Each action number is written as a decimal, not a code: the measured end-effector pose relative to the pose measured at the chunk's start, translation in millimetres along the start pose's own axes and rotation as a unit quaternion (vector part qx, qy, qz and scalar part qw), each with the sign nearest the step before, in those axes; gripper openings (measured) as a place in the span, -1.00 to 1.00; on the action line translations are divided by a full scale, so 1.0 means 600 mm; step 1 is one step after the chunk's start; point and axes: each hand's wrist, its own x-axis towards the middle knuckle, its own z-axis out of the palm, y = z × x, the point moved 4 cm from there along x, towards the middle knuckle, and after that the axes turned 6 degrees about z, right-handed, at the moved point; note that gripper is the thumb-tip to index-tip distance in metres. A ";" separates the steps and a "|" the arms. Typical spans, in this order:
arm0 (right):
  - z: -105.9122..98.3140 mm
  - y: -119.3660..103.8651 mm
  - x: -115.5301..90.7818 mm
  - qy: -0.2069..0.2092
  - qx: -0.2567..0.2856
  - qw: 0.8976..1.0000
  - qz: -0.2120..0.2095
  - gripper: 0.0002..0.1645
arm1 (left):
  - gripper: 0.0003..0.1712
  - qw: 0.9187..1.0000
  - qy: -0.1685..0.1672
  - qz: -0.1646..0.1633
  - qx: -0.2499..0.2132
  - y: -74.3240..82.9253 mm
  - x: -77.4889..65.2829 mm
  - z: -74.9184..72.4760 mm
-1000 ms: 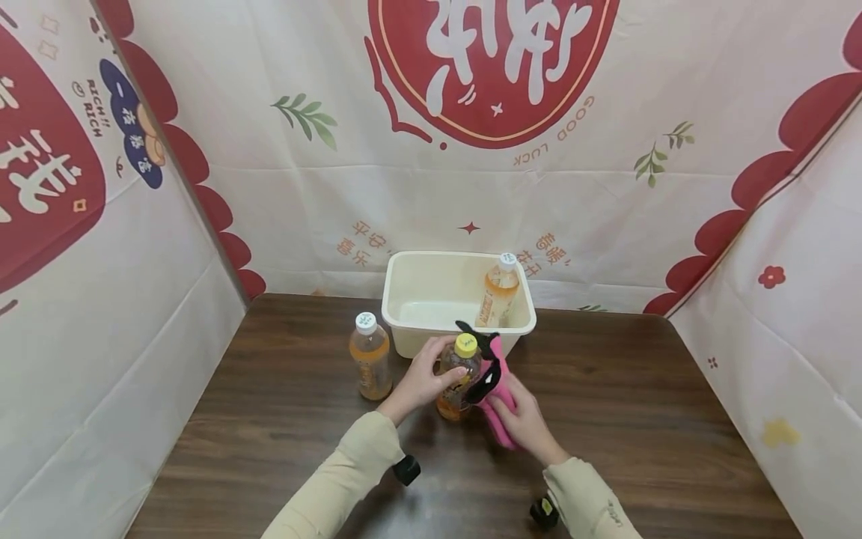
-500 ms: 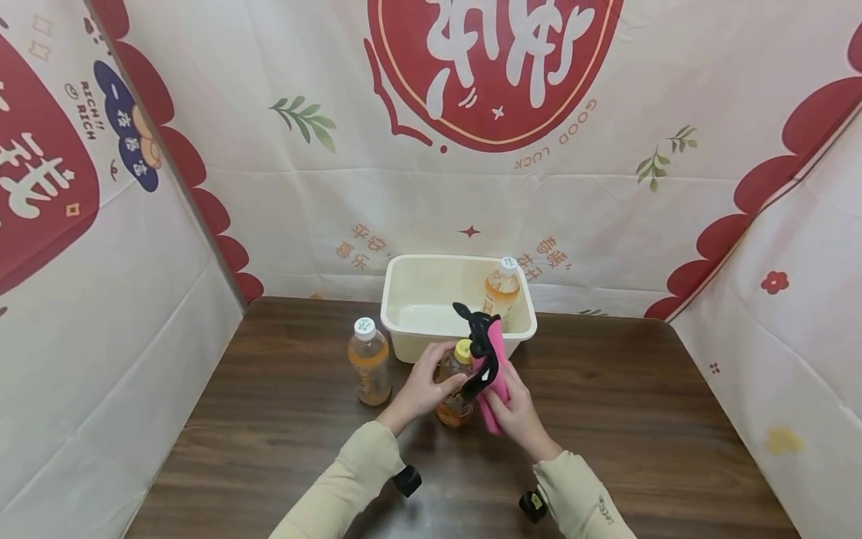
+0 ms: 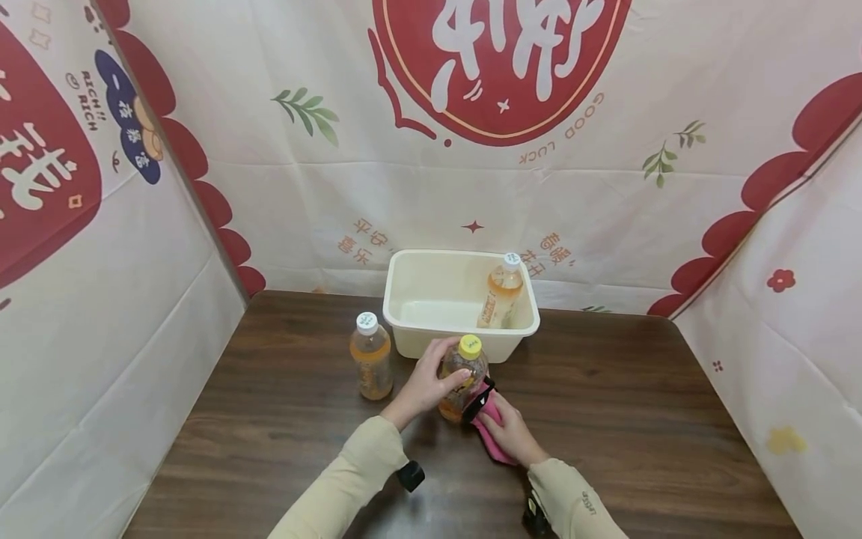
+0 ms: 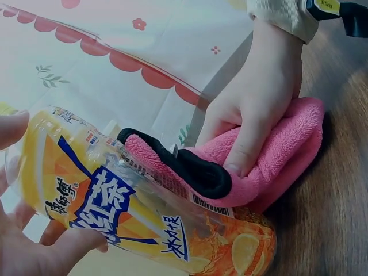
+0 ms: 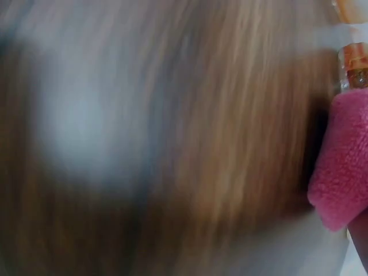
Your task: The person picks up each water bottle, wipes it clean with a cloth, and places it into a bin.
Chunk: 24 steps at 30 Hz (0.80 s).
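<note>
A yellow-capped tea bottle (image 3: 465, 367) stands on the table in front of the cream bin, its orange-printed label (image 4: 109, 201) plain in the left wrist view. My left hand (image 3: 427, 382) grips its upper part, thumb across the near side. In my right hand (image 3: 508, 430) is a folded pink cloth (image 4: 276, 149) with black trim, pressed against the lower right side of the bottle. The right wrist view is mostly blurred, with part of the pink cloth (image 5: 342, 155) at its right edge.
The cream bin (image 3: 397, 318) stands behind the hands, a white-capped bottle (image 3: 501, 296) leaning in its right end. Another white-capped bottle (image 3: 372, 363) stands upright left of my left hand. Printed fabric walls (image 3: 303, 217) enclose the table (image 3: 640, 412) at back and sides.
My right hand and the cloth have moved down from the bottle's upper right side to its lower part. The left hand keeps its grip, and the bottle stays in about the same place.
</note>
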 end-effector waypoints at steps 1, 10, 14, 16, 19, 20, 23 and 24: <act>0.000 0.000 0.000 0.001 0.003 1.000 0.005 -0.50 | -0.42 1.000 0.001 0.000 0.001 -0.001 0.001 0.000; -0.070 -0.107 0.010 0.040 0.072 0.997 -0.008 -0.64 | -0.42 1.000 0.001 -0.004 0.000 -0.006 -0.002 0.004; -0.108 -0.153 0.039 0.055 0.073 0.994 -0.061 -0.59 | -0.43 1.000 0.001 0.002 0.002 -0.006 -0.002 0.002; -0.115 -0.161 0.052 0.052 0.049 0.994 -0.080 -0.54 | -0.41 1.000 -0.003 0.006 0.003 -0.006 -0.003 0.001; -0.114 -0.163 0.063 0.054 0.033 0.994 -0.094 -0.48 | -0.29 1.000 -0.009 0.013 0.008 -0.006 -0.003 0.000; -0.114 -0.170 0.063 0.059 0.037 0.993 -0.099 -0.48 | -0.24 1.000 -0.010 0.015 0.010 -0.006 -0.003 -0.001; -0.109 -0.182 0.059 0.079 0.079 0.988 -0.106 -0.50 | -0.33 1.000 -0.012 -0.001 0.001 0.006 -0.001 -0.005; -0.104 -0.181 0.056 0.084 0.097 0.986 -0.103 -0.50 | -0.38 1.000 -0.012 -0.006 -0.003 0.006 0.000 -0.006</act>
